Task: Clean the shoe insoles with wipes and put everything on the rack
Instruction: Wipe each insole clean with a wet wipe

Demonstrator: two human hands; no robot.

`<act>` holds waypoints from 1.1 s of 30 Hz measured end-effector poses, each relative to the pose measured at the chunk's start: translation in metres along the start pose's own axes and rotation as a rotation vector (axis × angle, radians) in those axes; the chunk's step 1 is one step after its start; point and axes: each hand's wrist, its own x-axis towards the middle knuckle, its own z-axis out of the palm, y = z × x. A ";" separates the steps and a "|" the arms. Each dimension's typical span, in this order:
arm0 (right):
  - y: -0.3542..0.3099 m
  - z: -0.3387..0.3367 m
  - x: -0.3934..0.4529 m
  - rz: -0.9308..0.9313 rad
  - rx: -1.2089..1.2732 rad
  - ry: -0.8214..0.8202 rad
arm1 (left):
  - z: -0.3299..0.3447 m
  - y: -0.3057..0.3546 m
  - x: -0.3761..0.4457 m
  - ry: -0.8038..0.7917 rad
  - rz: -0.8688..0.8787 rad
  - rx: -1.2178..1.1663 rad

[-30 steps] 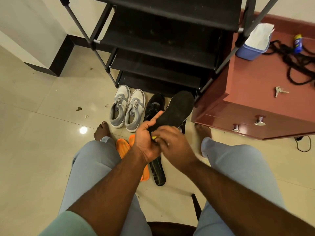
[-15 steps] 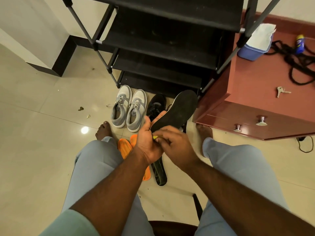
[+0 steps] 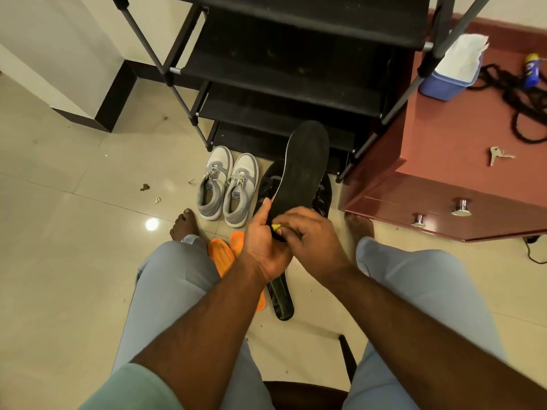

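Since a second ago the black insole [image 3: 305, 170] has swung from pointing toward two o'clock to nearly twelve, and our hands have barely shifted. Our left hand [image 3: 263, 247] grips its heel end, thumb up along the left edge; our right hand [image 3: 313, 241] curls over the same end, fingertips pinching at a small yellow bit [image 3: 276, 227] (we cannot tell what it is).

On the tiled floor [image 3: 74, 232], left to right: the grey sneakers [image 3: 226, 184] at eleven o'clock from our hands, two orange insoles [image 3: 225, 253] just below our left wrist, a second black insole [image 3: 281, 297] at six o'clock, and black shoes [image 3: 268, 182] behind the raised insole. The black rack [image 3: 284, 78] stands at twelve o'clock. At two o'clock a red cabinet [image 3: 444, 173] carries the wipes tub [image 3: 447, 81], keys [image 3: 498, 153] and cords.
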 end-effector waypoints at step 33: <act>0.015 -0.027 -0.001 -0.213 -0.180 -0.201 | 0.001 0.021 -0.012 -0.143 0.030 0.230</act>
